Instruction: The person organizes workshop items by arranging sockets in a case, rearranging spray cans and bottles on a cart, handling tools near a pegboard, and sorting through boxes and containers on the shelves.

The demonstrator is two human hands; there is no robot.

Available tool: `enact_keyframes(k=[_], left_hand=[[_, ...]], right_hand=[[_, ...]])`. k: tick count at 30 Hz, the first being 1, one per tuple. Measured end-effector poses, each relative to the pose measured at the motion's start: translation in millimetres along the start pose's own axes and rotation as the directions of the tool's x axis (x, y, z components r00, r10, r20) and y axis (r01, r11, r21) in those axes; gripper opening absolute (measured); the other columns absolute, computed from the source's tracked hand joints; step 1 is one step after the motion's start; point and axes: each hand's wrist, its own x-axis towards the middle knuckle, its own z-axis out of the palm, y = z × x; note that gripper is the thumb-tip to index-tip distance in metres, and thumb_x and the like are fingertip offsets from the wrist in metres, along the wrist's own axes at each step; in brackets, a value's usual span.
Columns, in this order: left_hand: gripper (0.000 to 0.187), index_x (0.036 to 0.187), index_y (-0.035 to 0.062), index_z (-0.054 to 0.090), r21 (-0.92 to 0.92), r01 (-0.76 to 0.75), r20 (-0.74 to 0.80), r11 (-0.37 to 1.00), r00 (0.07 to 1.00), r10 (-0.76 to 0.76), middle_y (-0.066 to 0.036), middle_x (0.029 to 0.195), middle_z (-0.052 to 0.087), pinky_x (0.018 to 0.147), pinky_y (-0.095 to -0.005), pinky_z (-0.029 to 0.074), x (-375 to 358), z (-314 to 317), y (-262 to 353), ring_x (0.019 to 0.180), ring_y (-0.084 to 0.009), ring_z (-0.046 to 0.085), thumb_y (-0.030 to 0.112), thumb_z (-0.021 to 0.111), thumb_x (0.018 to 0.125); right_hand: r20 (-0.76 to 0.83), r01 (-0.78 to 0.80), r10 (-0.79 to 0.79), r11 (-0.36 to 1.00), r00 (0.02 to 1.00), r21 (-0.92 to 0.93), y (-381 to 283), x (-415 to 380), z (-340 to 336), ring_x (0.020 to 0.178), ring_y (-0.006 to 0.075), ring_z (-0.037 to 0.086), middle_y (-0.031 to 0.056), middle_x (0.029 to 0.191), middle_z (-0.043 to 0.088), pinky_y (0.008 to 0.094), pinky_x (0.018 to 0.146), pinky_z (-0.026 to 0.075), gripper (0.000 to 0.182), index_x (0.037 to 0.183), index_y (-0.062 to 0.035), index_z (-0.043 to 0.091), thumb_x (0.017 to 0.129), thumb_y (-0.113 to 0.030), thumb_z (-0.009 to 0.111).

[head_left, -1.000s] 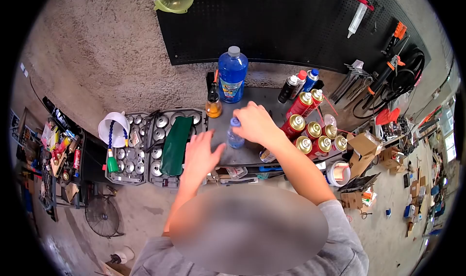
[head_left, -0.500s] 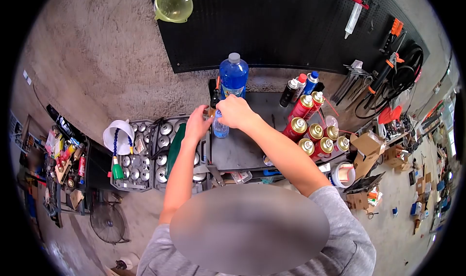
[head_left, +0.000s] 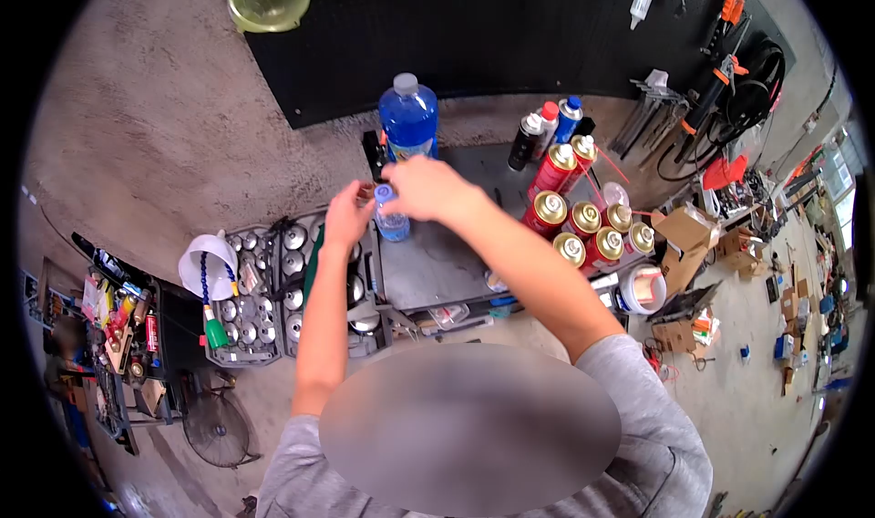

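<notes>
A small clear plastic bottle (head_left: pixel 393 226) with a blue cap stands upright on the grey cart top (head_left: pixel 437 267), between my two hands. On its left side, my left hand (head_left: pixel 348 215) has its fingers stretched toward the bottle's neck. My right hand (head_left: pixel 427 190) reaches over from the right, thumb and fingers apart, with the cap showing between them. Just behind stands a large jug of blue liquid (head_left: pixel 408 121) with a grey-white cap, its lower part hidden by my right hand.
Several red spray cans (head_left: pixel 550 210) crowd the cart's right side, with a black can (head_left: pixel 525 142) behind. Left of the cart lie open cases of metal cup-shaped tools (head_left: pixel 244 310) and a white funnel (head_left: pixel 196 267). A black pegboard (head_left: pixel 474 39) hangs behind.
My right hand has loosened around the bottle's top, so the blue cap now shows between thumb and fingers. The camera view has shifted, moving the scene left and up.
</notes>
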Motion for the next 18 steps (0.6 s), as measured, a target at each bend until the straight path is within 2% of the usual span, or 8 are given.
enact_keyframes(k=[2,4,5,7,9,13,15,18], left_hand=[[0.036,0.126,0.0056,0.072,0.095,0.032,-0.021,0.995,0.999,-0.030,-0.016,0.110,0.079,0.091,-0.0434,0.059,-17,-18,24,0.103,-0.0337,0.075,0.022,0.081,0.095],[0.037,0.128,0.0041,0.072,0.119,-0.012,-0.130,0.993,0.991,0.028,-0.014,0.112,0.079,0.090,-0.0415,0.059,-36,-33,43,0.099,-0.0302,0.074,0.020,0.080,0.096],[0.038,0.130,0.0032,0.072,0.114,-0.030,-0.194,0.993,0.980,0.052,-0.013,0.111,0.079,0.089,-0.0397,0.059,-54,-47,59,0.093,-0.0270,0.073,0.018,0.081,0.096],[0.038,0.130,0.0040,0.072,0.171,0.027,-0.224,0.985,0.975,0.012,-0.011,0.114,0.078,0.089,-0.0388,0.058,-91,-69,107,0.091,-0.0254,0.070,0.019,0.081,0.096],[0.040,0.132,0.0047,0.072,-0.013,0.084,-0.188,0.996,0.978,-0.085,-0.011,0.114,0.077,0.088,-0.0395,0.057,-119,-69,152,0.092,-0.0250,0.069,0.020,0.081,0.096],[0.053,0.140,0.0036,0.065,-0.076,-0.117,0.220,0.990,0.967,0.131,-0.016,0.119,0.075,0.092,-0.0454,0.057,-141,-7,200,0.103,-0.0326,0.070,0.023,0.083,0.093],[0.063,0.140,-0.0001,0.060,-0.023,-0.300,0.245,0.954,0.923,0.296,-0.019,0.120,0.070,0.098,-0.0476,0.054,-140,34,206,0.112,-0.0376,0.067,0.026,0.085,0.090],[0.063,0.138,-0.0016,0.059,-0.059,-0.275,0.229,0.960,0.932,0.281,-0.019,0.115,0.069,0.097,-0.0485,0.052,-135,67,210,0.111,-0.0387,0.065,0.027,0.087,0.088]], right_hand=[[-0.006,-0.120,0.122,0.984,0.993,0.128,1,-29,-58,0.111,0.0425,0.074,0.0239,0.114,0.078,0.0522,0.095,0.061,0.054,0.123,-0.0017,0.073,0.087,-0.039,0.086],[-0.332,-0.002,-0.006,1.000,0.943,-0.024,15,-81,-94,0.108,0.0423,0.074,0.0229,0.111,0.078,0.0517,0.092,0.060,0.045,0.127,-0.0015,0.070,0.094,-0.029,0.078],[-0.342,-0.052,0.028,0.997,0.939,-0.061,18,-109,-109,0.104,0.0421,0.074,0.0218,0.111,0.077,0.0513,0.091,0.060,0.042,0.125,-0.0010,0.070,0.093,-0.027,0.078],[-0.197,-0.305,0.293,0.952,0.936,-0.032,7,-161,-128,0.104,0.0415,0.073,0.0206,0.110,0.076,0.0504,0.091,0.059,0.041,0.125,-0.0022,0.068,0.091,-0.024,0.077],[-0.075,-0.302,0.294,0.945,0.953,-0.129,9,-194,-119,0.104,0.0413,0.074,0.0186,0.114,0.074,0.0510,0.090,0.059,0.045,0.126,-0.0043,0.068,0.088,-0.024,0.082],[0.027,-0.305,0.310,0.945,0.950,-0.113,15,-209,-86,0.105,0.0414,0.074,0.0197,0.119,0.072,0.0495,0.091,0.060,0.056,0.130,-0.0045,0.068,0.082,-0.025,0.088],[0.032,-0.284,0.289,0.953,0.957,-0.105,20,-207,-74,0.104,0.0415,0.075,0.0203,0.121,0.072,0.0489,0.091,0.061,0.059,0.130,-0.0049,0.069,0.079,-0.026,0.090],[0.075,-0.271,0.276,0.960,0.958,-0.077,30,-202,-59,0.109,0.0408,0.074,0.0194,0.123,0.069,0.0520,0.092,0.062,0.069,0.135,-0.0021,0.067,0.076,-0.029,0.091]])
